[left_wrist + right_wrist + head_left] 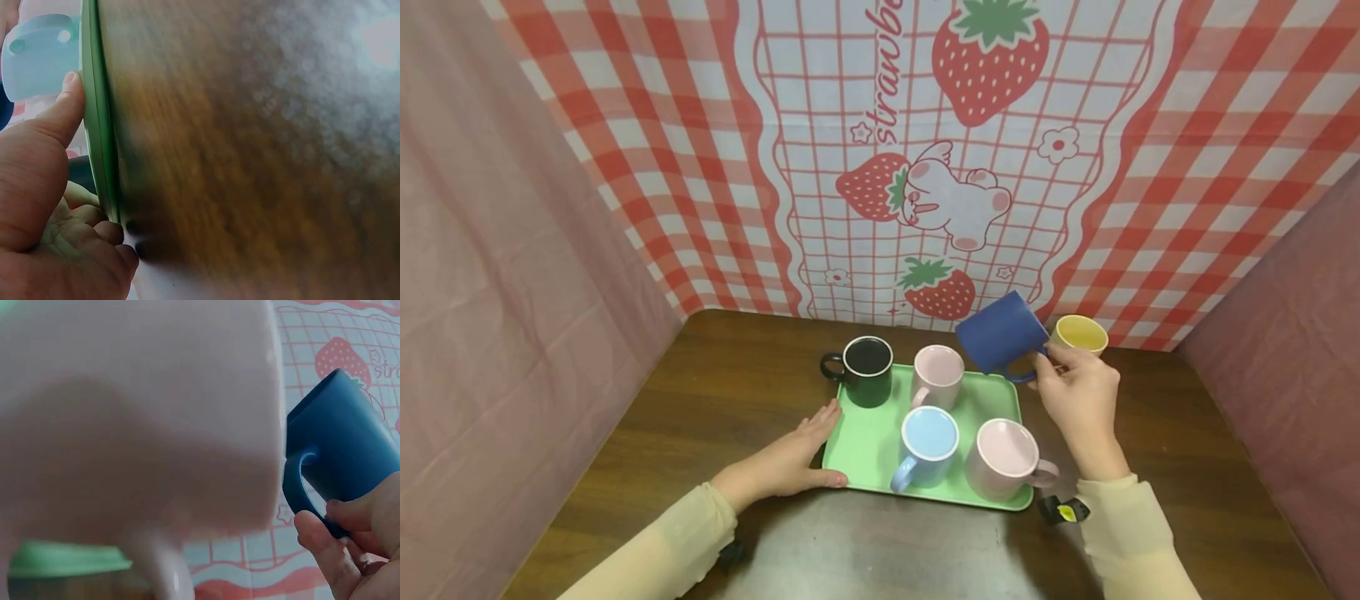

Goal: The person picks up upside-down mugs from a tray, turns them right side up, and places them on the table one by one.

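Note:
A dark blue mug [1002, 332] is tilted in the air above the far right part of a green tray [861, 446]. My right hand [1081, 396] pinches its handle, which the right wrist view shows between thumb and fingers [322, 540]. At the tray's left side, my left hand [793, 458] touches the rim, with its thumb at the near left corner and its fingers stretched along the left edge. On the tray stand a black mug [868, 383], a far pink mug [938, 383], a light blue mug [927, 454] and a near pink mug [996, 467].
A yellow cup [1081, 333] stands beyond the tray at the right, partly hidden by my right hand. The brown wooden table [737, 358] meets a checked strawberry cloth [850, 275] at the back. Pink curtains [512, 250] hang at both sides.

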A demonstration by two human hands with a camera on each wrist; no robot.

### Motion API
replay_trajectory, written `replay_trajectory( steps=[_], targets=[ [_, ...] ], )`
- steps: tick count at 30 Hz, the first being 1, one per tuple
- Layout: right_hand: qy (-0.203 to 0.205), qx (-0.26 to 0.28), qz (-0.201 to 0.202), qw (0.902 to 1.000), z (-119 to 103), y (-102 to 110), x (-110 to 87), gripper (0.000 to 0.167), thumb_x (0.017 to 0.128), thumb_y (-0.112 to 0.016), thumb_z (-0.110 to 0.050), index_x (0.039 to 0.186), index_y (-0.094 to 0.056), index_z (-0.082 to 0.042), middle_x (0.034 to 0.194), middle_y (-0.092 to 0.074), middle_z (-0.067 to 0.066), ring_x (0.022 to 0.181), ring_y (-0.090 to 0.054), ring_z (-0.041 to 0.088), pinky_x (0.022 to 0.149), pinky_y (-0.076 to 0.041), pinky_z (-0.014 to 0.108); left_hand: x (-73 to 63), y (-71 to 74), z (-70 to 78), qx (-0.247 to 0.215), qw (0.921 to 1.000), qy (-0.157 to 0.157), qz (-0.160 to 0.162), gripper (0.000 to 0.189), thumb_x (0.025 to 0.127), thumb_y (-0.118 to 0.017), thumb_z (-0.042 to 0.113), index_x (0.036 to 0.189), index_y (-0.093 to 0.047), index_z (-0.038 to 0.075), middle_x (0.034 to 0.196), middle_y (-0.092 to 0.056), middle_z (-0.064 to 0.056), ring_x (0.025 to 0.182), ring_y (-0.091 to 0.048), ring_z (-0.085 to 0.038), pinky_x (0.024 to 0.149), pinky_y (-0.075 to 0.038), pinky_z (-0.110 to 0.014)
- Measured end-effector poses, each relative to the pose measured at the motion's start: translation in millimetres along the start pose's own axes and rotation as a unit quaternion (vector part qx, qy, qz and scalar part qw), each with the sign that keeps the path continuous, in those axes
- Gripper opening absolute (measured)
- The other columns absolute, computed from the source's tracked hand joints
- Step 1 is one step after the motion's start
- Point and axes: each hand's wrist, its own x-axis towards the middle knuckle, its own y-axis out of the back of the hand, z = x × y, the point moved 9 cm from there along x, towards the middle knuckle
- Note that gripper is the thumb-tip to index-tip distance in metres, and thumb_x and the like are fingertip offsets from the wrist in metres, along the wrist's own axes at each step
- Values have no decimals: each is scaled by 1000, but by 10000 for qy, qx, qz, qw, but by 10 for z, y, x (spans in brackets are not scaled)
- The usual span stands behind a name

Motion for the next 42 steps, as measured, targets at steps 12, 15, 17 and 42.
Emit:
replay_trajectory(
  steps=[12, 15, 17, 42],
  targets=[
    [-2837, 2871, -1464, 9031, 263, -448, -167, 22, 106, -71, -10, 107, -78, 11, 71, -72, -6, 62, -64, 5, 58, -54, 17, -8, 17, -15, 63, 10000, -23, -4, 106, 100, -81, 43, 168, -21, -12, 178, -13, -30, 165, -16, -45, 131, -19, -63],
    [-3218, 3329, -1860, 8667, 278, -526, -219, 22, 109, -67, -9, 94, -83, -7, 71, -72, -9, 64, -62, 3, 57, -48, 15, -1, 6, -33, 78, 10000, -27, -25, 106, 100, -80, 44, 168, -21, -11, 179, -12, -29, 166, -16, -44, 131, -19, -63],
    [-3401, 3651, -2074, 8414, 275, -566, -248, 31, 110, -64, -8, 86, -83, -17, 71, -74, -9, 61, -59, 0, 56, -44, 12, -1, 2, -41, 90, 10000, -25, -28, 106, 100, -80, 45, 168, -21, -11, 179, -12, -29, 166, -15, -44, 131, -19, -62],
    [-3886, 4999, -2885, 7183, -145, -830, -494, 38, 113, -48, -1, 94, -79, -12, 84, -78, -1, 58, -51, -4, 51, -38, 7, 27, 52, 33, 575, 9974, -18, -430, 97, 105, -74, 47, 168, -26, -10, 178, -14, -28, 166, -17, -42, 132, -20, -62]
  ],
)
